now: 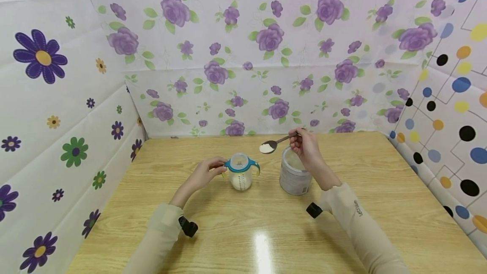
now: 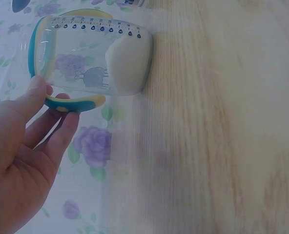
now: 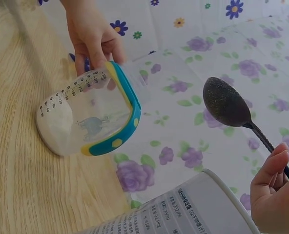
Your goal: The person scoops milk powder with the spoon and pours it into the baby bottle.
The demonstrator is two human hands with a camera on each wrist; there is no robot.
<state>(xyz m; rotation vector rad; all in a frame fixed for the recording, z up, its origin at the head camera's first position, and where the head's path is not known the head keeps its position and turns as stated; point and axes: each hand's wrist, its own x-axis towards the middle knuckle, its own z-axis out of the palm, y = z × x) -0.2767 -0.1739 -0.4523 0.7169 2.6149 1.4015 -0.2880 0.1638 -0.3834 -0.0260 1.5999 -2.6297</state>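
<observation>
A clear baby bottle (image 1: 241, 181) with a blue-green collar and two side handles stands upright, white powder in its lower part. My left hand (image 1: 208, 170) pinches its left handle (image 2: 76, 104) between thumb and fingers. Its open top faces up. To the right stands an open grey-white can (image 1: 294, 181) with printed sides. My right hand (image 1: 307, 149) grips the handle of a dark spoon (image 1: 285, 138) above the can's rim. White powder (image 1: 266, 149) lies heaped in the bowl, which is up between can and bottle; the right wrist view shows only the bowl's underside (image 3: 225, 102).
Bottle and can stand on a light wooden table (image 1: 243, 223). Behind it hangs a white cloth (image 1: 243, 88) with purple roses. More patterned cloth, flowered at left (image 1: 76, 109) and dotted at right (image 1: 449, 109), borders the sides. Each wrist carries a small black camera (image 1: 188, 226).
</observation>
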